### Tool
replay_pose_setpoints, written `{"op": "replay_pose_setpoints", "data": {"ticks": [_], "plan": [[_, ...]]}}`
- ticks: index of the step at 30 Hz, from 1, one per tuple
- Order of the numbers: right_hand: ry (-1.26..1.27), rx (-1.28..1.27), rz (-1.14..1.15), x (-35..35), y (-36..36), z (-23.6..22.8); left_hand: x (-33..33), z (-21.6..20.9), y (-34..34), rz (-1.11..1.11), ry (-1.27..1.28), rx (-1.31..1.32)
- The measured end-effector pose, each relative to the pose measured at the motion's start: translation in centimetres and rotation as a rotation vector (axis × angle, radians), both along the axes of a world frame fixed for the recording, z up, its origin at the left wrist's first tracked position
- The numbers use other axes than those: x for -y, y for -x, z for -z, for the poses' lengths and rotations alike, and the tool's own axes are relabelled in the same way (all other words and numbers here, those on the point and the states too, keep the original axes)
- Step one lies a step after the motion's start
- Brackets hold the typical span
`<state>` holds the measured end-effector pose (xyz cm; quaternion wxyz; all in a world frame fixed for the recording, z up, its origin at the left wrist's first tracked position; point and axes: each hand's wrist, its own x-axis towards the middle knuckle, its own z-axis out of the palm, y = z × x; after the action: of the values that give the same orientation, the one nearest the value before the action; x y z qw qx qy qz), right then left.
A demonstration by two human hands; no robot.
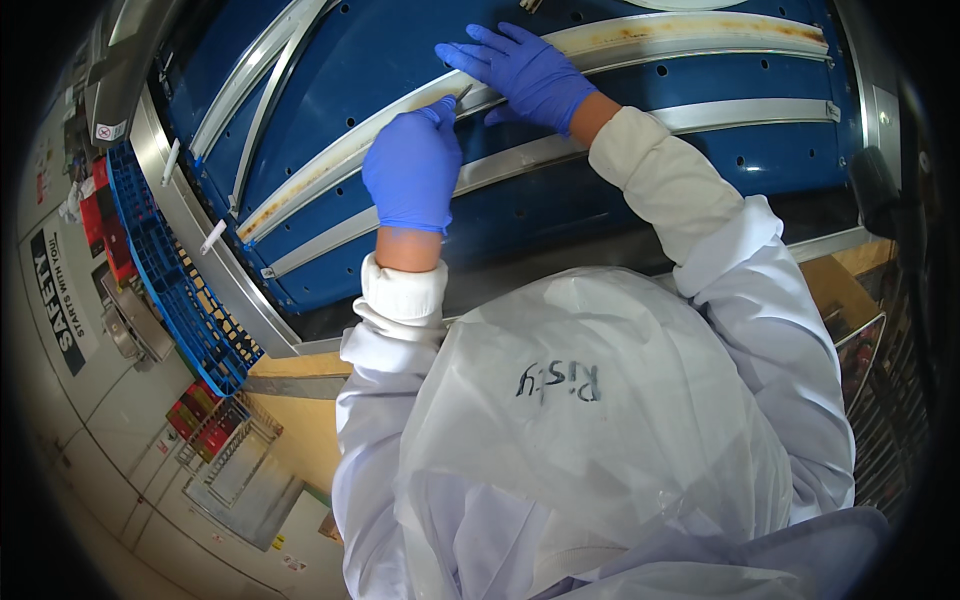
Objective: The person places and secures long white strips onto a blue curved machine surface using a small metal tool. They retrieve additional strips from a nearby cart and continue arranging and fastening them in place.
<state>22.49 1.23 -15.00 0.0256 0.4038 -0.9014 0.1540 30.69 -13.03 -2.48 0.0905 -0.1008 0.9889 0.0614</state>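
Observation:
My left hand (pixel 412 172), in a blue glove, is closed on a small tool (pixel 463 92). Only its thin, pointed grey metal tip shows, so its kind is unclear. The tip meets a long, curved metal rail (pixel 330 178) with brown, rust-like stains. My right hand (pixel 532 82), gloved in blue too, lies over the same rail just right of the tip. Its fingers are spread and hold nothing that I can see. The rail runs across a dark blue panel (pixel 560 195) with small holes. A second, cleaner rail (pixel 335 243) curves along the near side.
More rails (pixel 265 115) slant across the panel's far left. A metal frame (pixel 215 270) edges it, with white pegs (pixel 213 236) on the left. Beyond stand a blue plastic crate (pixel 150 240) and red bins (pixel 108 225). A black lever-like part (pixel 878 190) juts in at right.

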Motion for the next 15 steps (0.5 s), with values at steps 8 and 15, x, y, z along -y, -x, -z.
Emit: {"op": "replay_pose_setpoints", "data": {"ticks": [8,15], "plan": [[-0.025,-0.12,0.028,-7.8,0.2,0.3,-0.2,1.3,0.1,-0.027,0.036,-0.038],[0.014,-0.114,0.057,-7.3,-0.4,0.7,-0.2,-0.7,-0.9,-0.045,-0.04,-0.04]]}}
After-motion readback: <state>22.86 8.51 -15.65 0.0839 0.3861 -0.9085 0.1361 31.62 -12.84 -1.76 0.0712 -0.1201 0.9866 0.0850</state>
